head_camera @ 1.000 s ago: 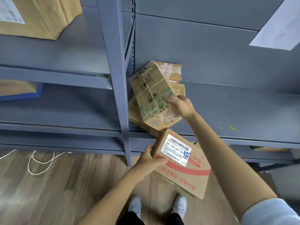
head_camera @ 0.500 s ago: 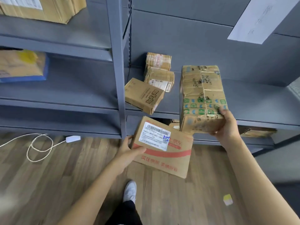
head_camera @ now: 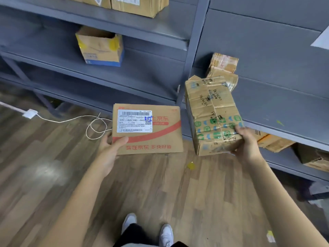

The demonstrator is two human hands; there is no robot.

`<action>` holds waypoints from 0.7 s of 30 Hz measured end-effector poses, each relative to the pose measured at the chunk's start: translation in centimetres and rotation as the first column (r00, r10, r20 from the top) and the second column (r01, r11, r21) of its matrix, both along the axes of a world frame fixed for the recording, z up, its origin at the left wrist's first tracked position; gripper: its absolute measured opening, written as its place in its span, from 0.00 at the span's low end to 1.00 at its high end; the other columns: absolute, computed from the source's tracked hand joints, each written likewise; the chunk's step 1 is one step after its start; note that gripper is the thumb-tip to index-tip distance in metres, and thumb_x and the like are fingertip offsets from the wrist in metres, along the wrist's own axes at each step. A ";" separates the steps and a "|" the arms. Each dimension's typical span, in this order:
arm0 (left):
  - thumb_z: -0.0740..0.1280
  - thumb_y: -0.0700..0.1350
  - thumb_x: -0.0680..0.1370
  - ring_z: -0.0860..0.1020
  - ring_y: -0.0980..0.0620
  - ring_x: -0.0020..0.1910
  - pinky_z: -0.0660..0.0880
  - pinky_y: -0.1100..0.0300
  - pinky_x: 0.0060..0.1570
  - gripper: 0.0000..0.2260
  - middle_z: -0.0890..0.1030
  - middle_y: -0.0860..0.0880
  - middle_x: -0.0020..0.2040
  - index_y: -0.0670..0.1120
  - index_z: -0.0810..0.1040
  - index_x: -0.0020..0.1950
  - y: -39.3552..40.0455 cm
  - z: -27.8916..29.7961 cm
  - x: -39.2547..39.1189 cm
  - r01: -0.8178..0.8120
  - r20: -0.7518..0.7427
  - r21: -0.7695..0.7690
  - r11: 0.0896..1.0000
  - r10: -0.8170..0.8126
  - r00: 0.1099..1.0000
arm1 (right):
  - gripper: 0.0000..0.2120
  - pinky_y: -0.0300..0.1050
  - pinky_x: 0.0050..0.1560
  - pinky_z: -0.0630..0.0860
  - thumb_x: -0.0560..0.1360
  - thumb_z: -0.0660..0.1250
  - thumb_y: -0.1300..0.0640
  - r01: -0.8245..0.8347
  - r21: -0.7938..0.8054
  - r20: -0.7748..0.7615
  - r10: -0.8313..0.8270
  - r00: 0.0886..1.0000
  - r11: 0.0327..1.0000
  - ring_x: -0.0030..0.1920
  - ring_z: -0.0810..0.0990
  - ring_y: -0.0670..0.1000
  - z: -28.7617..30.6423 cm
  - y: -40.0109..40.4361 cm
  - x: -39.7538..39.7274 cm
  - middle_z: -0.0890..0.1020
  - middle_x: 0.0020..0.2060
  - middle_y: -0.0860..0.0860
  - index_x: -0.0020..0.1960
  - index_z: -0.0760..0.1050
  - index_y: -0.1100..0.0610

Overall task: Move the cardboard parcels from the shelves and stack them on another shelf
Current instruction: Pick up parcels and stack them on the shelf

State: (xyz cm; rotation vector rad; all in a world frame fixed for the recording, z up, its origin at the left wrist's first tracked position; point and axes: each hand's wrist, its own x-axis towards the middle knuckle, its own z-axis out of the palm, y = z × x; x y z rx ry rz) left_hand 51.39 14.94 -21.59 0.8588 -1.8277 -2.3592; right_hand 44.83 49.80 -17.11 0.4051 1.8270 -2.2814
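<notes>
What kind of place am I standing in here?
Probably a parcel storeroom or small warehouse: grey metal shelving holding cardboard boxes, and a parcel with a printed shipping label in the left hand.

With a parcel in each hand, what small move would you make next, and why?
Probably carry both toward the left shelf. The left hand holds the flat labelled parcel, the right hand the taped parcel; both are clear of the shelves, and that shelf has bare space beside the yellow-taped box.
</notes>
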 end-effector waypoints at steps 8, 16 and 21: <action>0.67 0.38 0.76 0.79 0.52 0.45 0.74 0.50 0.52 0.20 0.80 0.50 0.49 0.47 0.67 0.66 -13.8 1.3 3.9 -0.231 -0.037 0.022 0.973 0.232 0.972 | 0.22 0.40 0.37 0.79 0.63 0.67 0.46 -0.255 0.042 -0.025 0.256 0.966 0.966 0.44 0.84 0.52 -0.6 -15.9 -0.6 0.85 0.45 0.54 0.51 0.80 0.59; 0.66 0.38 0.76 0.78 0.51 0.49 0.74 0.53 0.50 0.17 0.80 0.50 0.49 0.47 0.67 0.63 -26.3 2.9 6.0 -0.291 -0.070 -0.019 0.957 0.289 0.955 | 0.20 0.41 0.39 0.79 0.70 0.60 0.51 -0.383 -0.053 -0.130 0.374 0.918 0.922 0.47 0.85 0.52 -0.3 -30.2 0.0 0.85 0.48 0.54 0.56 0.76 0.62; 0.64 0.39 0.78 0.83 0.58 0.40 0.79 0.59 0.40 0.10 0.82 0.53 0.45 0.50 0.71 0.57 -30.9 5.5 3.2 -0.274 -0.150 -0.027 0.961 0.267 0.952 | 0.16 0.43 0.39 0.80 0.72 0.57 0.51 -0.374 -0.003 -0.239 0.363 0.901 0.927 0.45 0.85 0.49 2.4 -34.7 -2.2 0.86 0.44 0.48 0.49 0.81 0.52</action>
